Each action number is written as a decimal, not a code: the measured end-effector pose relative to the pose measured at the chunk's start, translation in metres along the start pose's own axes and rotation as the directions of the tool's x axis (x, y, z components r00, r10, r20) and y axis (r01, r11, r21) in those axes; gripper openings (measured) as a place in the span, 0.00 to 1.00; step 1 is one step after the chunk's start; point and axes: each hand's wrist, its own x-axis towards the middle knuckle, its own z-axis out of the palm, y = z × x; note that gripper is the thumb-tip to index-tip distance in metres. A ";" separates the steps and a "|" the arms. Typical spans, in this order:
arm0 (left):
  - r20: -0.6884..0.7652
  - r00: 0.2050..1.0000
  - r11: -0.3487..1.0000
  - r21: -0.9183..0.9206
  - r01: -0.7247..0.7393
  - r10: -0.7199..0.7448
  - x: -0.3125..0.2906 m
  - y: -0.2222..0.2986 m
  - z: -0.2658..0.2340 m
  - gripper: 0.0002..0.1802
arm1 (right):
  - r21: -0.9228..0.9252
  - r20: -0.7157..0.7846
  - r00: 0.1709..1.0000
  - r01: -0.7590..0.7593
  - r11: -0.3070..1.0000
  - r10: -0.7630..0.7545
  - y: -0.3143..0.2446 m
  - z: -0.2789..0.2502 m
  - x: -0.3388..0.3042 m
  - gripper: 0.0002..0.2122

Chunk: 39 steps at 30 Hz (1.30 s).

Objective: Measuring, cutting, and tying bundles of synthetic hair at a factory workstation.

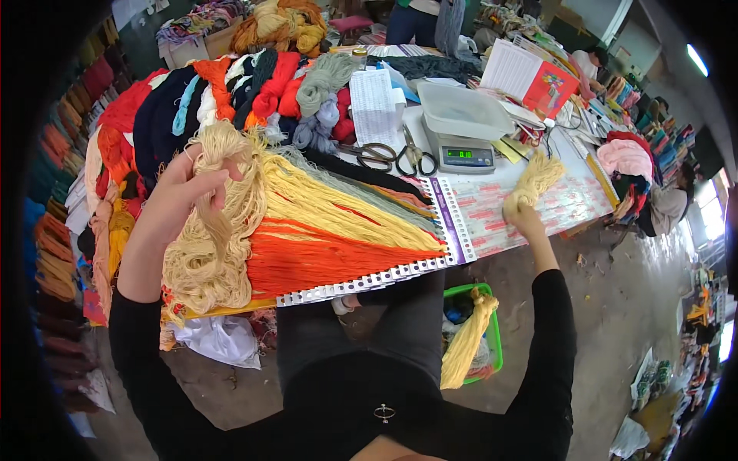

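Here, clamping loose cream yarn hank (L hand), bunched pale-yellow yarn skein (R hand), w/ fanned orange yarn betw. grips.

Cream yarn covers part of the left hand, and the lower end of the yellow bundle is hidden inside the right hand. Writing on the long paper is too small to read. The plastic tub hides the top of the scale. A hanging yellow skein covers some contents of the green basket. The top edge cuts off a person across the table
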 end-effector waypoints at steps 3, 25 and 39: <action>-0.070 0.997 1.000 -0.005 0.019 -0.019 -0.010 -0.001 -0.008 0.19 | -0.104 -0.140 0.989 0.032 0.994 -0.046 -0.078 -0.030 -0.033 0.14; -0.502 0.832 0.963 -0.236 0.132 -0.237 -0.031 -0.161 -0.061 0.10 | 0.706 -0.206 0.884 -0.163 0.690 0.419 0.056 -0.047 0.040 0.13; -0.597 0.757 0.915 -0.403 0.002 -0.265 -0.010 -0.237 -0.050 0.13 | 0.774 -0.630 0.774 0.618 0.136 0.065 -0.094 -0.320 0.107 0.14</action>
